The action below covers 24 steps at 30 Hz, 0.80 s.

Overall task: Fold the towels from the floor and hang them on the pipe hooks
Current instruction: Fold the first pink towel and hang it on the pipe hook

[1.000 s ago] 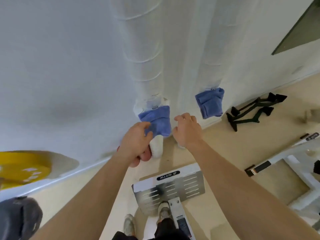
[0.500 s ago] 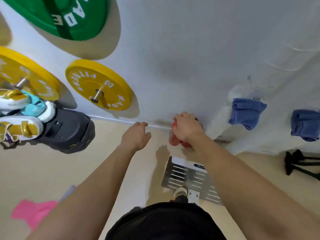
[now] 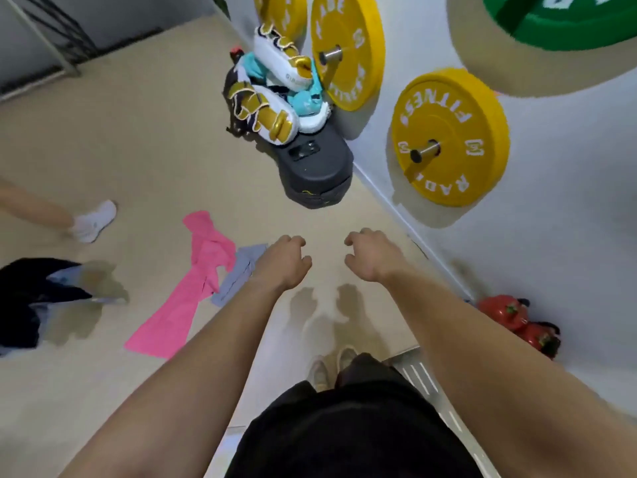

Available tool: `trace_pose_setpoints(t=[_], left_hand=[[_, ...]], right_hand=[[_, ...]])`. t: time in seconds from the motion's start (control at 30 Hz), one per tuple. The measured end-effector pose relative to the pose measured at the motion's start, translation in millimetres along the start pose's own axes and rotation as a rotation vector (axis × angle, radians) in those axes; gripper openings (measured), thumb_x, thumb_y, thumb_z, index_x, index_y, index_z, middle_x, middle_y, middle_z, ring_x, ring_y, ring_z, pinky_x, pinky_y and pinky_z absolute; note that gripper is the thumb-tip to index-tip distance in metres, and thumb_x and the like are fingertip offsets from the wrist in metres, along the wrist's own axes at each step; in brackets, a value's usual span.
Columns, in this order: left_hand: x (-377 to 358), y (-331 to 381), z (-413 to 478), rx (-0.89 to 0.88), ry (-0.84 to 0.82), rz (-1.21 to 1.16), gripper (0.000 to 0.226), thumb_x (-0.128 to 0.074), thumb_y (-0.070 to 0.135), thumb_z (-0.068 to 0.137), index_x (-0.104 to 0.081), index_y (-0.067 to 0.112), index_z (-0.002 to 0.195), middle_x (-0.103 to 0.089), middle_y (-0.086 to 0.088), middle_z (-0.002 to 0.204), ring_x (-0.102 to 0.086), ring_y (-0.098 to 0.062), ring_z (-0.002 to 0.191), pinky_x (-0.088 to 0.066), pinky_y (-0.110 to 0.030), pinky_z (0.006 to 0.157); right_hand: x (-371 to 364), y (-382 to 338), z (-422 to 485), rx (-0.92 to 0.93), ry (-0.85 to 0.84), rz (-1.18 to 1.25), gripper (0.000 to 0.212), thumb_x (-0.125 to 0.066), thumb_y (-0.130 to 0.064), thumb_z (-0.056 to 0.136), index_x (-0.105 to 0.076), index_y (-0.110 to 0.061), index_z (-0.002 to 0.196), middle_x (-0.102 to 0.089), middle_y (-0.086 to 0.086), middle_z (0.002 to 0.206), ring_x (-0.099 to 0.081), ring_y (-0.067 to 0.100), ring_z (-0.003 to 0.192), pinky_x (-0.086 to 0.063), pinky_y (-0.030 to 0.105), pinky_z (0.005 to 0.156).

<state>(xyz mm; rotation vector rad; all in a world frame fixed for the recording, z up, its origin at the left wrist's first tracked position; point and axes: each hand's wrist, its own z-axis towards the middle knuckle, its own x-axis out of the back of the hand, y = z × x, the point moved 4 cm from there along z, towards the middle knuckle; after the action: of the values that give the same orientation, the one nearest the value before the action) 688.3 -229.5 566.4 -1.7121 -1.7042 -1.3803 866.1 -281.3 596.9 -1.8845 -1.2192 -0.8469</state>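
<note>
Forearms reach forward and down from the lower corners, both bare. The left hand [image 3: 282,262] hovers palm-down over the beige floor [image 3: 138,150], its fingers loosely curled and holding nothing, with its wrist just beside the end of the grey-blue towel [image 3: 238,274]. The right hand [image 3: 374,257] hangs level with it, a gap apart. It is slack and empty too, near the foot of the white wall [image 3: 568,208].

Both towels lie unfolded on the floor to the left of the left hand. The pink towel [image 3: 172,315] sprawls in a long crumpled strip, and the grey-blue one lies against its right side, touching it.

At the far left a dark garment [image 3: 31,288] lies heaped on the floor. Above it, another person's leg ends in a white shoe [image 3: 94,220]. Up the middle, a dark grey case [image 3: 317,170] stands against the wall with white-and-gold shoes [image 3: 275,108] piled on top. Yellow weight plates [image 3: 448,136] hang on pegs on the wall, and a green plate [image 3: 551,19] fills the top right corner. Red objects [image 3: 506,315] sit at the wall's base on the right. Between the arms, the wearer's own shoes [image 3: 327,369] stand beside a slotted metal plate [image 3: 420,377].
</note>
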Motion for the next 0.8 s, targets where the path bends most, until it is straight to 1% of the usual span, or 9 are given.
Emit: trace_pose_setpoints(t=[0.03,0.1,0.17,0.23,0.33,0.37,0.47,0.67,0.8], left_hand=[[4,-20,-4,0.047,0.016,-0.022,0.043,-0.048,0.032,0.094,-0.054,0.014,0.132,-0.055,-0.011,0.130,-0.055,-0.032,0.117,-0.049,-0.041,0.090],[12,-54,-11,0.124,0.030,-0.081,0.032,-0.046,0.029,0.089,-0.059,0.012,0.112,-0.060,-0.013,0.115,-0.058,-0.034,0.102,-0.048,-0.039,0.078],[15,-86,-17,0.206,0.032,-0.131,0.017,-0.047,0.025,0.088,-0.056,0.013,0.097,-0.058,-0.008,0.102,-0.057,-0.030,0.091,-0.047,-0.035,0.074],[15,-118,-22,0.286,0.050,-0.166,0.017,-0.052,0.025,0.093,-0.059,0.013,0.103,-0.060,-0.004,0.106,-0.061,-0.027,0.097,-0.050,-0.035,0.081],[14,-164,-27,0.417,0.098,-0.219,0.024,-0.052,0.027,0.094,-0.062,0.011,0.109,-0.063,-0.011,0.109,-0.062,-0.032,0.097,-0.045,-0.034,0.072],[14,-177,-29,0.450,0.110,-0.233,0.027,-0.052,0.028,0.095,-0.062,0.011,0.114,-0.062,-0.012,0.114,-0.061,-0.032,0.099,-0.045,-0.034,0.074],[11,-216,-40,0.524,0.119,-0.248,0.038,-0.052,0.030,0.099,-0.058,0.009,0.130,-0.059,-0.013,0.127,-0.058,-0.032,0.112,-0.046,-0.036,0.086],[8,-326,-54,0.659,0.130,-0.355,0.045,-0.053,0.032,0.099,-0.051,0.014,0.140,-0.053,-0.012,0.137,-0.054,-0.031,0.123,-0.045,-0.038,0.097],[14,-421,-51,0.696,0.131,-0.373,0.043,-0.052,0.030,0.098,-0.052,0.015,0.138,-0.053,-0.011,0.135,-0.055,-0.031,0.119,-0.046,-0.038,0.095]], right_hand=[[-3,-18,10,0.040,-0.016,-0.018,0.046,-0.046,-0.027,0.094,-0.049,-0.020,0.139,-0.048,0.008,0.138,-0.042,0.031,0.128,-0.043,0.044,0.098],[-9,-51,29,0.118,-0.050,-0.049,0.045,-0.046,-0.028,0.094,-0.049,-0.020,0.139,-0.048,0.007,0.138,-0.042,0.031,0.129,-0.043,0.043,0.098],[-17,-82,46,0.191,-0.089,-0.085,0.046,-0.046,-0.029,0.095,-0.048,-0.021,0.140,-0.047,0.007,0.140,-0.042,0.030,0.130,-0.042,0.042,0.099],[-26,-109,62,0.251,-0.131,-0.108,0.045,-0.046,-0.030,0.096,-0.048,-0.021,0.140,-0.047,0.006,0.139,-0.041,0.029,0.129,-0.042,0.041,0.099],[-39,-146,87,0.353,-0.170,-0.149,0.043,-0.048,-0.029,0.096,-0.049,-0.019,0.137,-0.049,0.007,0.135,-0.042,0.029,0.127,-0.042,0.040,0.099],[-42,-158,96,0.386,-0.178,-0.179,0.043,-0.048,-0.029,0.096,-0.049,-0.018,0.137,-0.049,0.008,0.135,-0.043,0.029,0.127,-0.042,0.040,0.099],[-51,-196,122,0.459,-0.214,-0.246,0.042,-0.048,-0.028,0.096,-0.049,-0.017,0.136,-0.049,0.009,0.134,-0.044,0.031,0.125,-0.042,0.039,0.096],[-87,-300,168,0.547,-0.275,-0.305,0.042,-0.051,-0.031,0.096,-0.052,-0.016,0.136,-0.053,0.012,0.132,-0.049,0.034,0.123,-0.046,0.042,0.096],[-128,-387,206,0.569,-0.269,-0.334,0.041,-0.051,-0.027,0.095,-0.053,-0.016,0.135,-0.056,0.014,0.128,-0.052,0.036,0.122,-0.048,0.043,0.096]])
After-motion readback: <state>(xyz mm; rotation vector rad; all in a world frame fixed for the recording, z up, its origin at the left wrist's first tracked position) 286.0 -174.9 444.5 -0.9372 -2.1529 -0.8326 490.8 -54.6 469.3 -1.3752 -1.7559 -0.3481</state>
